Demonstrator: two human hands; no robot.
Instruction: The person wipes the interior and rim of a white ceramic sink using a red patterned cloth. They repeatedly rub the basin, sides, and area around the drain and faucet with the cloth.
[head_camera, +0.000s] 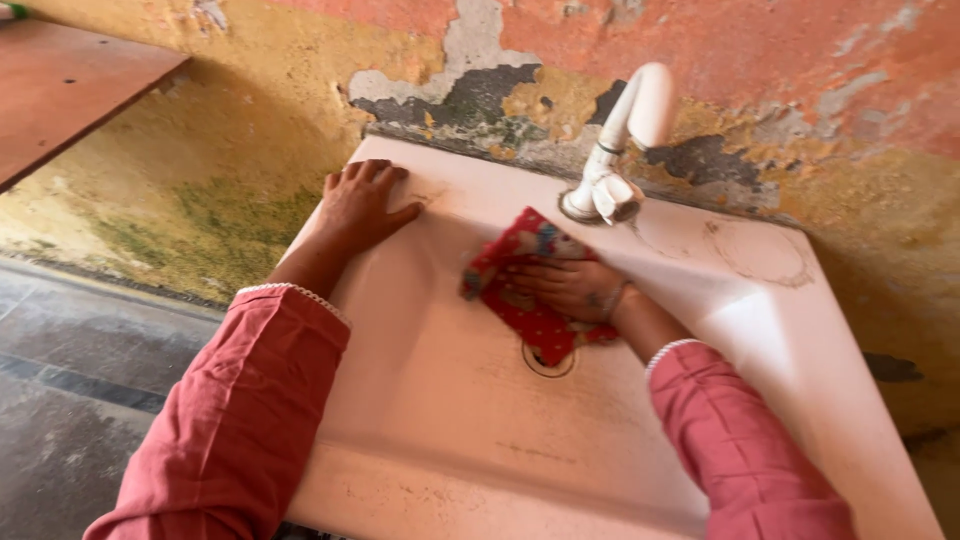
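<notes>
Two hands at a white wall-mounted sink (440, 440), centre of frame. Left hand (362, 205) lies flat and spread on the sink's upper-left rim, holding nothing. Right hand (570, 287) presses palm-down, fingers together, on a red patterned cloth (525, 305) inside the basin, just above the drain (548, 362) and below the white tap (620, 150). Pink sleeves on both arms. Peeling orange-yellow wall (780, 60) behind.
</notes>
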